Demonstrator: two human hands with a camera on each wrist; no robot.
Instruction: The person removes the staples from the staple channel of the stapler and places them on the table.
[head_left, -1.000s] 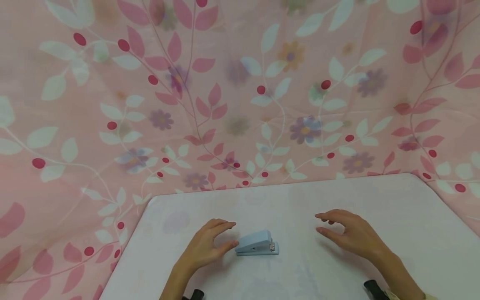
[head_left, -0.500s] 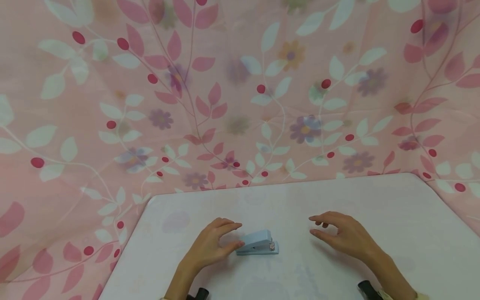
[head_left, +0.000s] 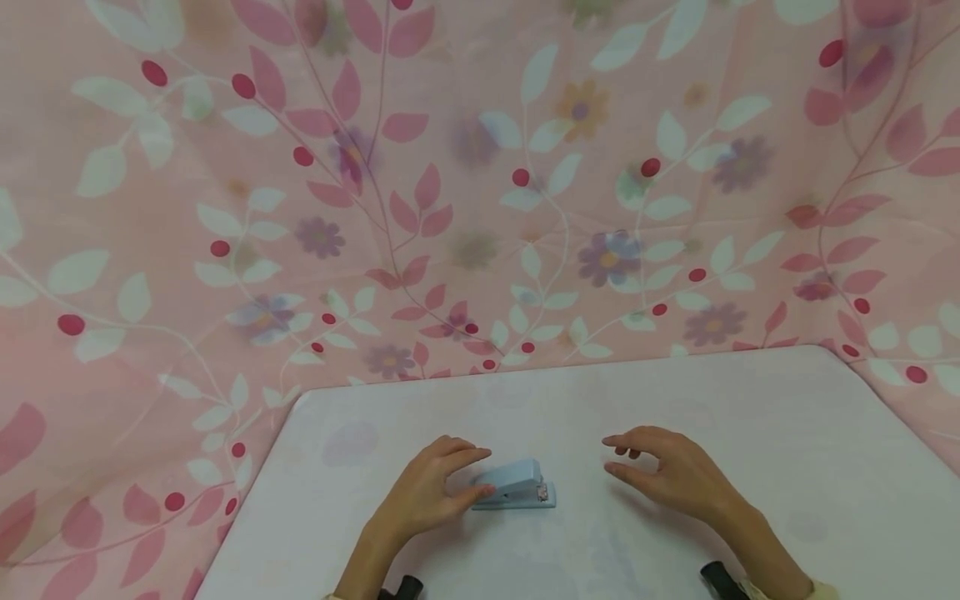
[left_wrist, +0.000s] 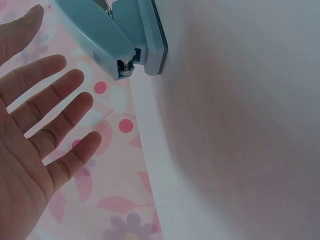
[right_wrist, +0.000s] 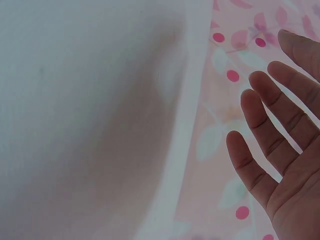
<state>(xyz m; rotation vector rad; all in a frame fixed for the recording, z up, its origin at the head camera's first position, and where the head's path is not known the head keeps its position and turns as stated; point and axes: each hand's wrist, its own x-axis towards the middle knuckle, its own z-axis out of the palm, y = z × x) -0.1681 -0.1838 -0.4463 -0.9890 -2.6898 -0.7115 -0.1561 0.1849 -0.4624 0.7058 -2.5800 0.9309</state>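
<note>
A light blue stapler (head_left: 517, 483) lies on the white table, its metal end facing right in the head view. My left hand (head_left: 431, 487) hovers at the stapler's left end, thumb and fingers spread apart, overlapping it in the head view. In the left wrist view the stapler (left_wrist: 112, 37) appears beyond the fingertips, with a gap between it and the left hand (left_wrist: 35, 120). Over the table to the right of the stapler is my right hand (head_left: 678, 471), fingers loosely extended and holding nothing. The right wrist view shows that hand (right_wrist: 285, 135) with its fingers apart.
The white table (head_left: 600, 400) has rounded back corners. Behind it hangs a pink cloth (head_left: 480, 208) printed with leaves, flowers and red dots. A black wrist strap piece (head_left: 722, 579) shows below the right hand, another (head_left: 405, 587) below the left.
Both hands have moved inward: the left slightly right, nearer the stapler, and the right leftward toward it. The stapler has stayed in place.
</note>
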